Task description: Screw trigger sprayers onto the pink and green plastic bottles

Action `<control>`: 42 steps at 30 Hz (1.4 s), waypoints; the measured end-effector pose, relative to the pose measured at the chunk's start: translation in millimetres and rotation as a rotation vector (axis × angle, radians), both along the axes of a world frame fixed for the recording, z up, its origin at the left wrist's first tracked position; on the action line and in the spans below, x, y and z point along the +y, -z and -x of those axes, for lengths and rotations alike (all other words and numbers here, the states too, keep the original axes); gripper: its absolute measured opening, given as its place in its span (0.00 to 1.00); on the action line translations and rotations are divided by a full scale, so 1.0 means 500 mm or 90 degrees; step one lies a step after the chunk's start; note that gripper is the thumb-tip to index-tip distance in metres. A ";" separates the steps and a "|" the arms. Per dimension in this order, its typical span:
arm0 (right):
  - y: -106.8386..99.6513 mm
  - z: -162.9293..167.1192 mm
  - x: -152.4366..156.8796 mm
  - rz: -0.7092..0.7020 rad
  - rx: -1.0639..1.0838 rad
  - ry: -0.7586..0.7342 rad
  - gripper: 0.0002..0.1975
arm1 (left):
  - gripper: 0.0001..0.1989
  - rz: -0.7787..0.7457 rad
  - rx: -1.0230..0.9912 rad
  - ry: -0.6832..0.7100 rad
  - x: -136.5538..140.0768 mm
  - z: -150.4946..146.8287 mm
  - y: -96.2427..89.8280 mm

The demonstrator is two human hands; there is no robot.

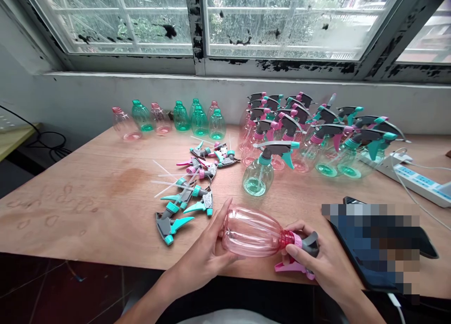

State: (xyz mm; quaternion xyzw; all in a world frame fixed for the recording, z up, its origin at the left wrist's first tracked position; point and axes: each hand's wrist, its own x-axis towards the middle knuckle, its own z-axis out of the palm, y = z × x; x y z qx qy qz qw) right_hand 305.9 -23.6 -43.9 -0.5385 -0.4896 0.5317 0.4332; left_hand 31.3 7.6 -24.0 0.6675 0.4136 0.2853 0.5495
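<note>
A clear pink spray bottle (252, 232) lies on its side in the air above the table's front edge, its neck pointing right. My left hand (214, 248) is closed around the bottle's base end. At the neck, my right hand (313, 258) grips the pink collar of a grey and pink trigger sprayer (310, 244), which sits on the bottle's mouth. Whether the collar is fully tightened cannot be seen. Left of the hands lie several loose trigger sprayers (183, 192) with thin white tubes. Just beyond stands a green spray bottle (258, 178) with its sprayer on.
Several bottles without sprayers (199, 122) stand along the back. At the back right, many bottles with sprayers (299, 145) crowd together. A white power strip (419, 178) with cables lies at right. A tablet (355, 248) and a phone rest near the front right edge.
</note>
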 end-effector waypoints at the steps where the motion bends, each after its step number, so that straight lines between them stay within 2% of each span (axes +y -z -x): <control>1: -0.001 0.000 0.000 0.000 0.000 -0.003 0.17 | 0.49 0.001 -0.002 -0.003 0.000 -0.002 0.000; 6: -0.007 0.002 0.000 -0.005 -0.018 -0.013 0.16 | 0.58 0.037 -0.021 -0.034 -0.005 -0.009 -0.009; 9: -0.005 0.002 0.001 -0.013 -0.020 -0.010 0.16 | 0.55 0.077 -0.050 -0.032 -0.005 -0.009 -0.011; 14: 0.001 0.000 0.001 -0.001 -0.013 -0.005 0.17 | 0.52 0.051 -0.084 -0.028 -0.002 -0.008 -0.003; 18: 0.000 0.001 0.001 -0.010 -0.007 -0.013 0.16 | 0.45 0.042 -0.079 -0.034 -0.003 -0.009 0.005; 23: -0.006 0.002 0.001 -0.011 -0.007 -0.022 0.15 | 0.57 0.043 -0.068 -0.038 -0.006 -0.008 -0.002; 27: -0.007 0.000 0.001 -0.011 -0.011 -0.029 0.15 | 0.53 0.025 -0.024 -0.029 -0.003 -0.004 -0.006; 30: -0.005 -0.001 0.001 0.000 0.000 -0.027 0.15 | 0.53 0.007 -0.031 -0.003 0.000 0.000 -0.001; 34: -0.003 -0.002 0.002 -0.001 0.004 -0.030 0.15 | 0.47 -0.034 -0.005 0.018 -0.001 0.003 0.004; 39: 0.000 -0.002 0.002 0.006 0.013 -0.052 0.16 | 0.58 0.012 0.015 -0.004 -0.007 0.003 0.000; 42: -0.004 -0.001 0.002 0.029 0.005 -0.051 0.17 | 0.55 0.028 0.028 0.005 -0.007 0.004 -0.004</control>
